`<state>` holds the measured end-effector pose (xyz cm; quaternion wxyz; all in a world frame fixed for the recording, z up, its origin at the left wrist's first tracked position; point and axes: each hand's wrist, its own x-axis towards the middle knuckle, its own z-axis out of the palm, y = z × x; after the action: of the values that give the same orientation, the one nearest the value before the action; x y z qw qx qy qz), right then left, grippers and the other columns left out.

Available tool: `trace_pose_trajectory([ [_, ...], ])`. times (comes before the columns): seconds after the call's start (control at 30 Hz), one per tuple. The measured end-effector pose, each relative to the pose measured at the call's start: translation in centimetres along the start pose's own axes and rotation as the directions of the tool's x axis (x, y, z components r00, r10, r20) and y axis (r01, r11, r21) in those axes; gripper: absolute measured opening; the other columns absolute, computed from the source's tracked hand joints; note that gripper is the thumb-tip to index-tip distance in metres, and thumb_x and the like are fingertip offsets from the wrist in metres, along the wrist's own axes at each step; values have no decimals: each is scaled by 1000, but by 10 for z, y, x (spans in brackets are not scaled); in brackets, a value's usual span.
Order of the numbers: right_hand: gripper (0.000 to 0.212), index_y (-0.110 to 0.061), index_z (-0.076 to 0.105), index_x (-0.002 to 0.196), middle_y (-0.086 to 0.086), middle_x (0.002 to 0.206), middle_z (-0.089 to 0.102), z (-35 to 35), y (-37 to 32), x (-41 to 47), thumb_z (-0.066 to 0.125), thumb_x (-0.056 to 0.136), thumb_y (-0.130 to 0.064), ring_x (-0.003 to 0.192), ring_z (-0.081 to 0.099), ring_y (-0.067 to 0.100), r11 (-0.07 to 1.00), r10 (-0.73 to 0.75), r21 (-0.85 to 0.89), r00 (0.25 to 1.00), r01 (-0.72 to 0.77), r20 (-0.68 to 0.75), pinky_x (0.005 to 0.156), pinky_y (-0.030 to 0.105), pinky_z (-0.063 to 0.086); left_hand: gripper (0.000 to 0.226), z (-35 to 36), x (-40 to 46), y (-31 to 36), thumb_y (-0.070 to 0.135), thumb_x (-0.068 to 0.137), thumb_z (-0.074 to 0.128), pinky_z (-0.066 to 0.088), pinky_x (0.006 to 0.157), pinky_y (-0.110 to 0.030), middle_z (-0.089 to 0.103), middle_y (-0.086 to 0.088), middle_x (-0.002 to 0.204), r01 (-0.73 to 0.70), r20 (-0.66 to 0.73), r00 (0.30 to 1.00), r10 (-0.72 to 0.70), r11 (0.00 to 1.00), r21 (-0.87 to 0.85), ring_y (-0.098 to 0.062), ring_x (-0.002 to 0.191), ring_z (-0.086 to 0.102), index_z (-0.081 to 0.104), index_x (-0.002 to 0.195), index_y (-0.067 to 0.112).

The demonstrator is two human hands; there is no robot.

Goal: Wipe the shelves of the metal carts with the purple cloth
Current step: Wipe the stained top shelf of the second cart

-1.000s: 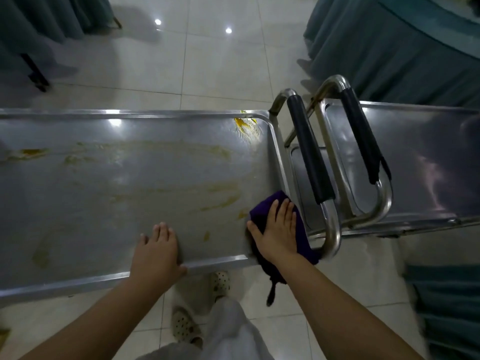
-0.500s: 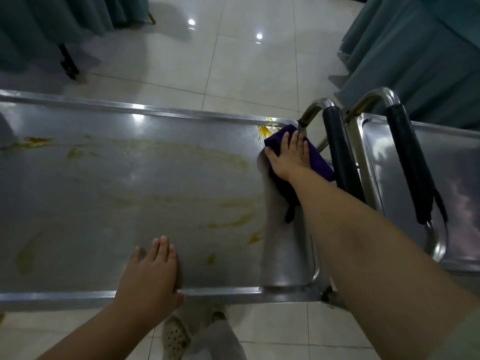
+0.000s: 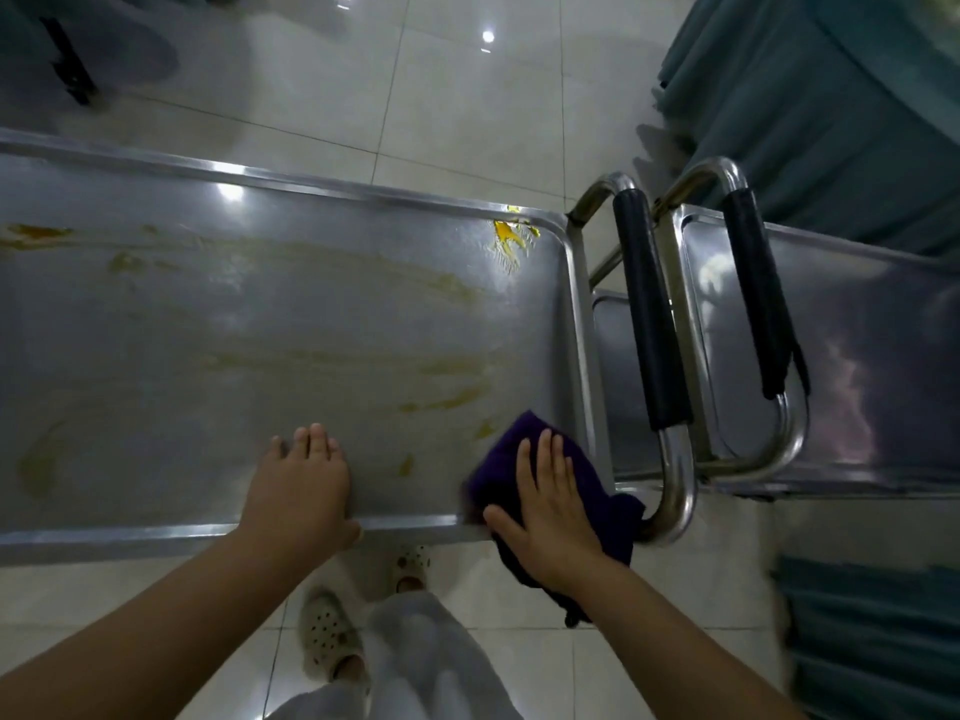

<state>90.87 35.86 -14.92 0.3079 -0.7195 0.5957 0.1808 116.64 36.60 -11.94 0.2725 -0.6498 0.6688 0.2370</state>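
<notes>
Purple cloth at the near right corner of a stained cart shelf

From the head view, the purple cloth was a dark, bunched wad, deep violet and slightly blurred at its left edge. It sat on the near right corner of the metal cart's top shelf, spilling over the front rim, with a dangling end hanging below the wrist. The right hand lay flat on top of it, fingers straight and together, thumb spread to the left, pressing rather than gripping. The left hand rested open on the near rim, fingers straight on the steel, holding nothing.

The shelf was dull stainless steel, streaked with yellowish-brown smears along its length and a brighter yellow blob in the far right corner. Its black-sleeved handle stood just beside the handle of a second cart to the right. The floor was pale glossy tile catching ceiling lights; teal drapery hung at the far right. Perforated clogs showed below the shelf.

The cloth's long axis ran diagonally, from its upper tip on the shelf toward the near right, its loose tail pointing down at the floor
</notes>
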Motion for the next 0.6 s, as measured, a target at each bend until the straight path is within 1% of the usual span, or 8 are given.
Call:
trace_pose_trajectory([
  [0.07,96,-20,-42,132,-4,130,-58,5,-2,-11,-18,60,-79,127,-49,15,1000,-21,-7,999,22,36,112,33,-22,100,-1,-1,0,60,85,53,7,119,-44,1,-18,158,0,2,1000,0,1000,-3,-29,146,5,2,150,4],
  [0.1,94,-19,-43,130,-3,132,-56,6,-1,-9,-24,60,-78,127,-48,15,999,-28,-24,999,29,20,111,32,-23,99,-1,-1,0,60,85,53,7,119,-43,1,-18,158,0,4,1000,0,1000,-7,-29,146,4,2,150,4],
  [0.17,92,-19,-44,132,-1,139,-51,5,4,7,-30,63,-78,131,-46,15,998,-29,-55,996,24,-84,112,32,-23,99,0,0,1,59,86,53,7,119,-44,-1,-18,158,10,5,1000,-10,1000,-15,-29,146,3,1,150,4],
  [0.27,83,-20,-25,147,4,153,-33,-7,13,49,-7,82,-69,141,-31,21,997,8,-77,964,-30,-265,115,35,-17,98,-2,2,4,57,87,53,6,118,-44,-3,-18,158,35,19,999,-34,999,-14,-30,146,1,-1,150,4],
  [0.33,83,-16,-9,153,11,160,-15,-27,14,82,2,85,-63,147,-17,25,993,24,-100,931,-64,-364,117,36,-13,98,-3,3,6,54,88,53,5,119,-45,-6,-18,158,53,38,998,-52,998,-22,-30,146,-2,-4,150,4],
  [0.4,82,-11,3,155,17,161,-1,-53,13,115,11,90,-61,148,-4,30,993,25,-95,895,-75,-445,119,38,-8,98,-3,4,6,53,88,53,3,118,-46,-9,-17,158,67,58,996,-65,997,-40,-29,146,-5,-6,150,5],
  [0.5,75,-8,5,154,19,160,2,-91,9,163,26,98,-53,148,-2,31,989,77,-68,859,-129,-507,120,40,-7,98,-2,6,7,53,89,53,1,117,-46,-14,-14,157,92,74,994,-86,992,-81,-27,146,-9,-9,150,8],
  [0.6,75,-6,3,154,19,160,0,-124,3,203,27,99,-51,149,-3,30,985,108,-59,835,-165,-540,120,40,-6,96,-3,8,7,54,89,51,2,118,-45,-16,-11,157,112,83,991,-103,987,-115,-24,146,-11,-10,150,10],
])
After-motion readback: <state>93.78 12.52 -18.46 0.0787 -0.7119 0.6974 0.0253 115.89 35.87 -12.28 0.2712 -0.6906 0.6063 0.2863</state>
